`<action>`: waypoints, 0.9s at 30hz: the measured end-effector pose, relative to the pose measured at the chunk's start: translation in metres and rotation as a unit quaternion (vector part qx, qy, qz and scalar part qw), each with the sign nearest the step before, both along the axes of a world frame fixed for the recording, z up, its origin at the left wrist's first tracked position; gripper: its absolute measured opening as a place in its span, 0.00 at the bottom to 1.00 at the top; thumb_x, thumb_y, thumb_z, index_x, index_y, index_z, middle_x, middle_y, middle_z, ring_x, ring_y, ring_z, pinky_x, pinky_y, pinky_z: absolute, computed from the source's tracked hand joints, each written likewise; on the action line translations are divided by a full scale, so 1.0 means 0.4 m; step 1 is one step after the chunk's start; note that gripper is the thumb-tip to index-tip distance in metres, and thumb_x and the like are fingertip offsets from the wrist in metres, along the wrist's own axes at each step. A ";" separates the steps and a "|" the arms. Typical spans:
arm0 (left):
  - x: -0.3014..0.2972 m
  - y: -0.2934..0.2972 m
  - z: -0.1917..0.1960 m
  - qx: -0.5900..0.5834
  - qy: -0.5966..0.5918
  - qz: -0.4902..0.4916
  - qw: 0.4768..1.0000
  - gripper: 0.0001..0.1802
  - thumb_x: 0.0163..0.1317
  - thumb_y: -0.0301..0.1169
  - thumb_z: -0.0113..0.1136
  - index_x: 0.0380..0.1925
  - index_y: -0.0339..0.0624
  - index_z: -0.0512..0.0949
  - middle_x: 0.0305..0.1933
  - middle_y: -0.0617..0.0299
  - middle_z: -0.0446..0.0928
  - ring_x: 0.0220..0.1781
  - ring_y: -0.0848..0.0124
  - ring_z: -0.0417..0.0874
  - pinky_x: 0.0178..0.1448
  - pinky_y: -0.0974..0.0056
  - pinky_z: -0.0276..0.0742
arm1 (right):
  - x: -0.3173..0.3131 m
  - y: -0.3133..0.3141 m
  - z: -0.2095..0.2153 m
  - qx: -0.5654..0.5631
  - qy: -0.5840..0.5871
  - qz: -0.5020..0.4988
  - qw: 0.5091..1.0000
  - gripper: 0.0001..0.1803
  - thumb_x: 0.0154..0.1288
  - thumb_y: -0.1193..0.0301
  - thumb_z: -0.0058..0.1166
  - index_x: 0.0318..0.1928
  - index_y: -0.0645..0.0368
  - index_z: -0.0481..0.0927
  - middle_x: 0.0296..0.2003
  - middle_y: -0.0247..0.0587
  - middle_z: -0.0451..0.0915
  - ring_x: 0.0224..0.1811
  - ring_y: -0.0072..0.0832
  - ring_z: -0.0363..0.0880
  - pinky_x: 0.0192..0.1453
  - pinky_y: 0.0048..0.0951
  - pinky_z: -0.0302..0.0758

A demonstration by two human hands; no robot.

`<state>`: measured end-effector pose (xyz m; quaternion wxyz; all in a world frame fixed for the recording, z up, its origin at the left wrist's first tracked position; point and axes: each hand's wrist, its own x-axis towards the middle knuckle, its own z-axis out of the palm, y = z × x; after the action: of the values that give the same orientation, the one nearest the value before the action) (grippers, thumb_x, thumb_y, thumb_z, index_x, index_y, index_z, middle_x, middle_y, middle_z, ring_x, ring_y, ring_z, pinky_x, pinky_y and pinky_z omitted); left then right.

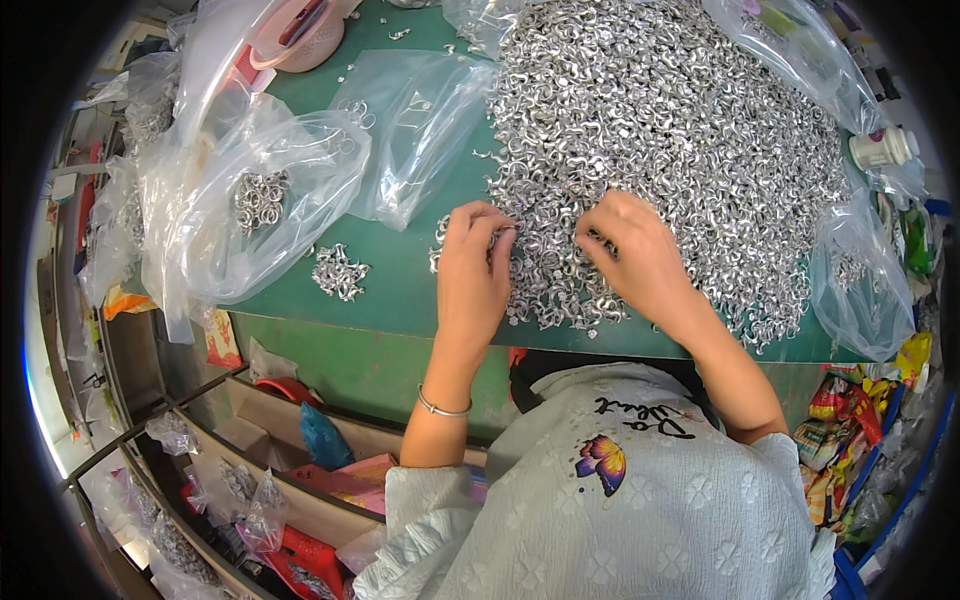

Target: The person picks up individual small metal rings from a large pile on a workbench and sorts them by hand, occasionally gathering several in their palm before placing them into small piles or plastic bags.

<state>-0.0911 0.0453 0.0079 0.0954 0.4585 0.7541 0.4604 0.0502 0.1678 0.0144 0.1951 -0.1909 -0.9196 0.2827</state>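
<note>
The small curved metal pieces [660,120] lie in one broad heap from the upper centre to the right of the frame, far too many to count. Each looks light, stiff and hard to break; the shiny curves could slip, and neighbours could hook together, so a pinch across the middle of one piece seems the best hold.

Two hands work at the heap's near left part. The left hand [472,270] has thumb and fingers bent with a narrow gap at its left edge; the right hand [640,255] has its fingers curled close to the thumb. I cannot tell whether either pinches a piece.

Outward on the green table [395,295] sit one small cluster [340,273], left of centre; one clear bag [320,165] with uncounted rings [262,200], further left; one pink basket [305,50], upper left; and one white bottle [880,148], far right.
</note>
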 end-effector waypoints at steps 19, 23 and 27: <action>0.023 0.019 -0.013 -0.116 0.152 0.064 0.979 0.11 0.48 0.24 0.62 0.33 0.40 0.74 0.43 0.58 0.68 0.47 0.59 0.67 0.48 0.57 0.60 | 0.054 0.012 0.033 0.016 -0.022 -0.054 0.998 0.03 0.52 0.76 0.55 0.27 0.60 0.74 0.26 0.37 0.69 0.32 0.34 0.68 0.40 0.32 0.62; 0.017 0.022 -0.006 -0.124 0.124 0.050 0.983 0.11 0.47 0.23 0.62 0.33 0.40 0.75 0.42 0.58 0.69 0.47 0.60 0.67 0.50 0.58 0.59 | 0.055 0.027 0.042 0.064 0.004 -0.058 0.996 0.03 0.51 0.75 0.56 0.27 0.59 0.75 0.30 0.35 0.72 0.36 0.33 0.68 0.42 0.31 0.62; 0.000 0.012 -0.010 -0.044 -0.005 0.072 0.996 0.11 0.47 0.21 0.61 0.34 0.38 0.75 0.33 0.61 0.74 0.33 0.69 0.73 0.41 0.65 0.65 | 0.058 0.034 0.052 0.040 0.035 -0.060 0.997 0.02 0.52 0.76 0.55 0.26 0.61 0.75 0.32 0.36 0.75 0.35 0.32 0.71 0.42 0.29 0.64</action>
<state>-0.0912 0.0500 0.0040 0.0855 0.3960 0.8045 0.4343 0.0734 0.1814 0.0352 0.2508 -0.2275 -0.9099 0.2396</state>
